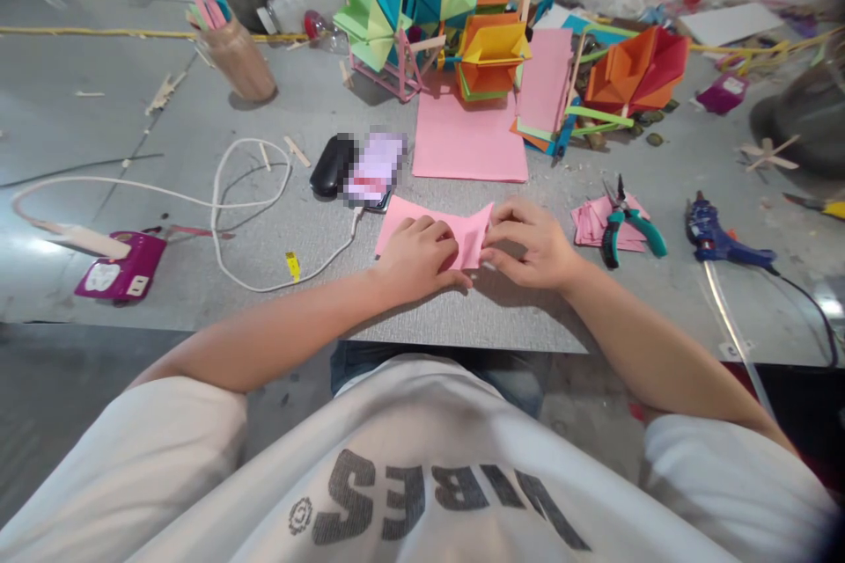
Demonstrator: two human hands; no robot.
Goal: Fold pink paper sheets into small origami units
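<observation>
A small sheet of pink paper [426, 213] lies on the table in front of me, its right end bent up and creased. My left hand [419, 253] rests over the middle of this paper, fingers curled and pressed on it, the thumb by its near edge. My right hand [532, 244] pinches the lifted right edge between thumb and fingers. Part of the paper is hidden under the left hand. Just behind it lies a larger stack of pink paper [468, 145].
Left are a phone [376, 163], black case [334, 165], white cable [264, 286] and purple power adapter [122, 268]. Right are pliers [624, 224] on pink paper pieces [591, 224] and a blue glue gun [716, 233]. Folded-paper wheels [492, 53] and a stick cup [241, 62] stand behind.
</observation>
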